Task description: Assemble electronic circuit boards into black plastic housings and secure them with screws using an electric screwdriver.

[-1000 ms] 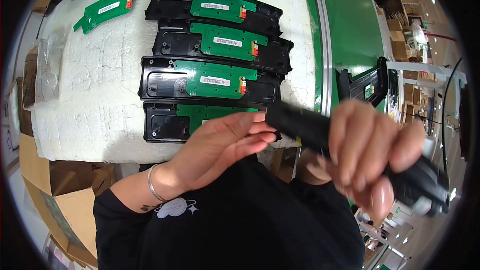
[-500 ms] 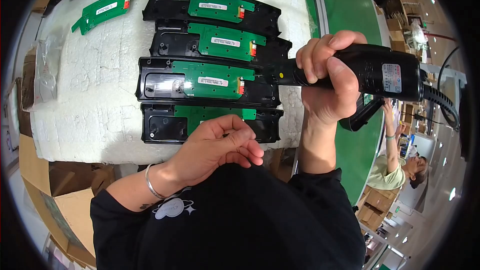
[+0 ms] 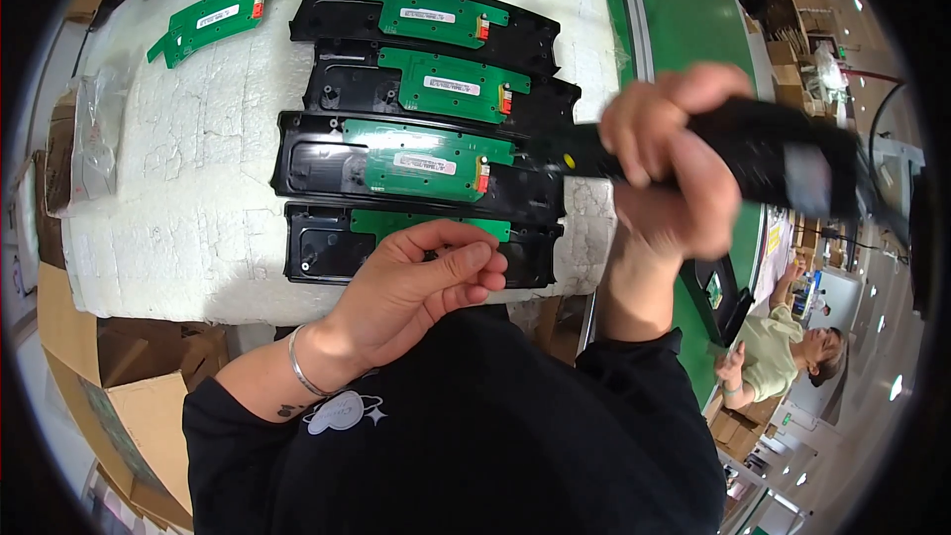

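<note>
My right hand (image 3: 679,163) is wrapped round a black corded electric screwdriver (image 3: 773,154), blurred by motion. Its nose points left at the right end of the third black plastic casing (image 3: 317,163) from the far side; I cannot tell whether the tip touches. A green circuit board (image 3: 406,160) with a white label and a red-and-white connector lies in that casing. My left hand (image 3: 406,282) hovers over the nearest casing (image 3: 332,250) and partly hides its green board, fingers pinched together. Whatever they hold, if anything, is hidden.
Two more casings with boards, the farthest one (image 3: 337,10) among them, lie on the white foam block (image 3: 198,149). A loose green board (image 3: 213,20) rests at far left. Beyond the right side runs a green bench (image 3: 693,30), where a co-worker (image 3: 778,357) handles another casing.
My right hand and the screwdriver have shifted a little to the right. My left hand has moved slightly left. Over at the right, the co-worker's arm has come down.
</note>
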